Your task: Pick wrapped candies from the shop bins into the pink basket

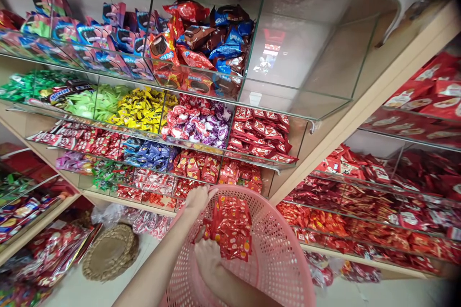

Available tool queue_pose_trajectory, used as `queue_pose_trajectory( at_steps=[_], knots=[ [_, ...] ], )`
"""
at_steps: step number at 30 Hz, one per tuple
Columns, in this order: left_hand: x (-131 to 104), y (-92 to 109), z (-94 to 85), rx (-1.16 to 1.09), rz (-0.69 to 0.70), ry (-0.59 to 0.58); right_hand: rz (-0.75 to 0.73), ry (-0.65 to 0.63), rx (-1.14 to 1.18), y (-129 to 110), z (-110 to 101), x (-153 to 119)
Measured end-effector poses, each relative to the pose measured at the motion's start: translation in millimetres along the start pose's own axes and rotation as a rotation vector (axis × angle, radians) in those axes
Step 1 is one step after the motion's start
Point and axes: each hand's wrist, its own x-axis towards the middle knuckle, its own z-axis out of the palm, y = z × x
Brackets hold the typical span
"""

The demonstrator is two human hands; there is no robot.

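Observation:
A pink perforated plastic basket [284, 244] stands tilted before the shelves. My left hand [200, 197] is closed at its far rim, with the fingers partly hidden. Inside the basket lie red candy packets [232, 225] with white and yellow dots. Bunched at their lower left edge, my right hand [209, 254] is closed on a red packet, of which only part shows. Just beyond the rim, similar red packets [196, 165] fill a compartment of the low shelf.
Glass-fronted shelves hold yellow sweets [142, 110], purple-and-white sweets [201, 120] and blue-and-brown snack packets [230, 38]. A wooden upright [345, 110] divides them from red packets [363, 168] on the right. A round woven basket [110, 252] lies on the floor at left.

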Motion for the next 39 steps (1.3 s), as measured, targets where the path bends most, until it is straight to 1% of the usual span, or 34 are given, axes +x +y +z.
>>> queue_pose_trajectory(
  at_steps=[3,4,6,8,10,12,13,15,17,19,23,27,29,31,33,34,35,37,39],
  knots=[
    [1,-1,0.8,0.002,0.007,0.002,0.035,-0.108,0.031,-5,-19,-6],
    [2,-1,1.1,0.003,0.013,0.006,0.032,-0.110,0.044,-3,-30,-8],
    [3,-2,1.9,0.006,0.026,0.021,0.036,-0.031,0.060,10,-59,-12],
    [4,-3,2.5,0.002,0.035,0.028,0.078,0.097,0.054,39,-95,-9],
    [4,-3,2.5,-0.008,0.028,0.019,0.144,0.189,0.041,81,-128,1],
    [4,-2,1.7,-0.015,0.016,0.009,0.261,0.245,0.020,128,-152,16],
    [4,-2,1.1,-0.017,0.010,0.006,0.300,0.239,0.012,150,-159,24],
    [3,-1,-0.3,-0.012,0.003,0.006,0.343,0.213,-0.005,185,-163,38],
    [3,0,-1.7,-0.005,-0.001,0.003,0.333,0.164,-0.004,206,-161,47],
    [2,1,-2.8,-0.003,0.001,-0.003,0.305,0.115,0.006,215,-157,53],
    [1,1,-2.8,-0.010,0.002,-0.006,0.250,0.072,0.020,215,-153,57],
    [0,1,-1.2,-0.020,-0.008,0.000,0.210,0.101,0.018,215,-160,51],
    [0,1,-1.0,-0.031,-0.009,-0.003,0.183,0.164,0.028,213,-167,45],
    [-1,1,-1.2,-0.040,-0.009,0.000,0.132,0.295,0.091,206,-174,34],
    [-1,2,-1.4,-0.041,-0.014,0.003,0.053,0.448,0.203,190,-176,20],
    [-1,2,-1.5,-0.039,-0.015,0.003,0.011,0.502,0.262,178,-174,11],
    [-1,1,-1.6,-0.041,-0.015,-0.002,-0.038,0.526,0.309,164,-169,1],
    [1,0,-2.0,-0.054,-0.006,-0.023,-0.134,0.500,0.362,132,-153,-17],
    [3,-2,-2.7,-0.073,0.013,-0.048,-0.225,0.401,0.329,100,-131,-30]
  ],
)
